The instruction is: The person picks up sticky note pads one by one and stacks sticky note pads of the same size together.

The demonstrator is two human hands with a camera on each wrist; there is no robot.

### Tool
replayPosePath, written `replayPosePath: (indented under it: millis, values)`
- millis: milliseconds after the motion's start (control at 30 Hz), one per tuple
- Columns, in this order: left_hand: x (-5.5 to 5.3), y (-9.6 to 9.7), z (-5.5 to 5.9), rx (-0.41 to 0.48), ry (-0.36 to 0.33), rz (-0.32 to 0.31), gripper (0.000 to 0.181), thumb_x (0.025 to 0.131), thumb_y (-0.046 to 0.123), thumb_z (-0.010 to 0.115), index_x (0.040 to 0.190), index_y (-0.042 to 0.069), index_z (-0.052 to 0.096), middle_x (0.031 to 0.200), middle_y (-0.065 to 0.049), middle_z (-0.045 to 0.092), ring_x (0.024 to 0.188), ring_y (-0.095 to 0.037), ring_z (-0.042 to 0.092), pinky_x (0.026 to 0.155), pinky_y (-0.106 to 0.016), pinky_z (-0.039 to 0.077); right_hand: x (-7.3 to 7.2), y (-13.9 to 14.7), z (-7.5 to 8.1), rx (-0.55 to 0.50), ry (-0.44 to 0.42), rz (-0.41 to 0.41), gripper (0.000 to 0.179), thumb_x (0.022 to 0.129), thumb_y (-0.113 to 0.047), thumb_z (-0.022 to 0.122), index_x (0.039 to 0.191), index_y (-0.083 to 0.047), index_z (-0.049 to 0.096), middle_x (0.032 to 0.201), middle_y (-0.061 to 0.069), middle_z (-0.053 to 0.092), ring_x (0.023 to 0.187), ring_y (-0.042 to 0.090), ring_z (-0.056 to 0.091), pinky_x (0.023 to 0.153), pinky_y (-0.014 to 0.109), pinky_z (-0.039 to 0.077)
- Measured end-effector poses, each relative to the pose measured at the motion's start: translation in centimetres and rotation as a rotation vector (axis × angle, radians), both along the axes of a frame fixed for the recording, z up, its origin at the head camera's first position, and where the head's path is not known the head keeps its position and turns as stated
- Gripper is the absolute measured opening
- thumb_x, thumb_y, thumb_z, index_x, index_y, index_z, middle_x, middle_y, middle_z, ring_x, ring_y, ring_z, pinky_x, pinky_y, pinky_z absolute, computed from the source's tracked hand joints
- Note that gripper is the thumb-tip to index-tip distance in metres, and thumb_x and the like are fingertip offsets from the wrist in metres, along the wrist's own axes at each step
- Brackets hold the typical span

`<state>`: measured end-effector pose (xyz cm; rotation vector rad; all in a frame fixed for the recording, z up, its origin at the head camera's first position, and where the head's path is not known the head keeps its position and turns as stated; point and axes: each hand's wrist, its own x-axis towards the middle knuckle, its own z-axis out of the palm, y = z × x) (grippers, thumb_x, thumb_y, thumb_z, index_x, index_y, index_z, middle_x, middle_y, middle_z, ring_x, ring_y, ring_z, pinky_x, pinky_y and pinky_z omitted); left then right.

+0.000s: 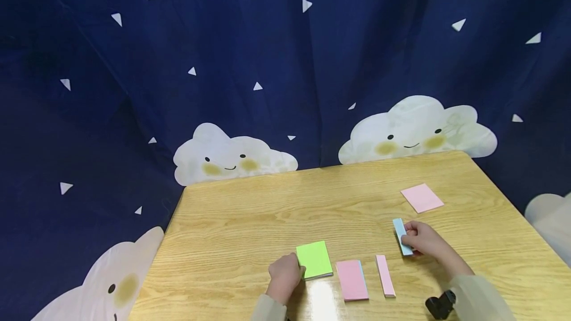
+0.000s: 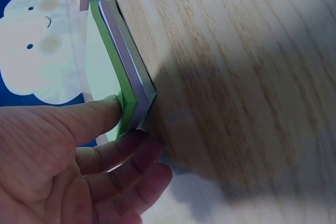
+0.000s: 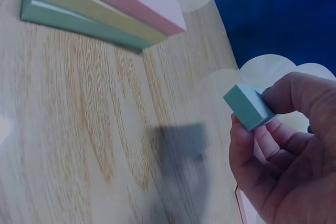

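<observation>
My left hand (image 1: 285, 272) pinches the near-left corner of a square sticky-note stack (image 1: 314, 259), bright green on top. In the left wrist view the thumb presses on the stack's (image 2: 115, 72) face, with purple and grey layers showing below the green. A narrow light-blue sticky-note pad (image 1: 403, 237) is held by my right hand (image 1: 424, 239) between thumb and fingers. In the right wrist view this blue pad (image 3: 247, 106) is raised above the table, its shadow falling below it.
Between the hands lie a pink-topped rectangular pad (image 1: 352, 280) and a narrow pink-topped strip pad (image 1: 385, 276). A square pink pad (image 1: 422, 197) lies farther back on the wooden table (image 1: 236, 222). A dark blue curtain (image 1: 250, 38) with clouds hangs behind.
</observation>
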<state>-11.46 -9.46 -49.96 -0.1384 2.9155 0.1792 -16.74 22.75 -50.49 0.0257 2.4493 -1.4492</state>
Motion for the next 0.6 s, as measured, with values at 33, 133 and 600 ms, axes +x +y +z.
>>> replayPosePath:
  millis: [33, 133, 600]
  values:
    - [0.0, 0.0, 0.0, -0.001, 0.003, -0.001, 0.029, 0.079, 0.034, 0.066, 0.077, 0.007, 0.056, 0.062, -0.004, 0.053, 0.058, -0.017, 0.052, 0.057, -0.036, 0.042, 0.1, -0.1, 0.1, 0.002, 0.001, 0.001, 0.034, 0.075, -0.002, 0.053, 0.103, 0.015, 0.043, 0.071, 0.004, 0.045, 0.058, 0.014, 0.047, 0.049, 0.030, 0.046]
    - [0.1, 0.0, 0.0, 0.001, 0.010, -0.004, 0.028, 0.078, 0.033, 0.066, 0.077, 0.007, 0.056, 0.062, -0.003, 0.052, 0.058, -0.017, 0.052, 0.057, -0.036, 0.042, 0.6, -0.3, 0.4, -0.009, 0.008, 0.005, 0.036, 0.075, -0.002, 0.053, 0.104, 0.016, 0.041, 0.073, 0.005, 0.046, 0.059, 0.014, 0.047, 0.049, 0.030, 0.046]
    - [0.0, -0.1, -0.1, 0.000, 0.010, -0.008, 0.028, 0.079, 0.034, 0.066, 0.074, 0.007, 0.056, 0.059, -0.003, 0.051, 0.055, -0.015, 0.049, 0.055, -0.035, 0.042, 2.5, -1.5, 1.7, -0.013, 0.030, -0.002, 0.038, 0.075, -0.001, 0.055, 0.107, 0.016, 0.041, 0.076, 0.007, 0.046, 0.058, 0.013, 0.047, 0.049, 0.027, 0.045]
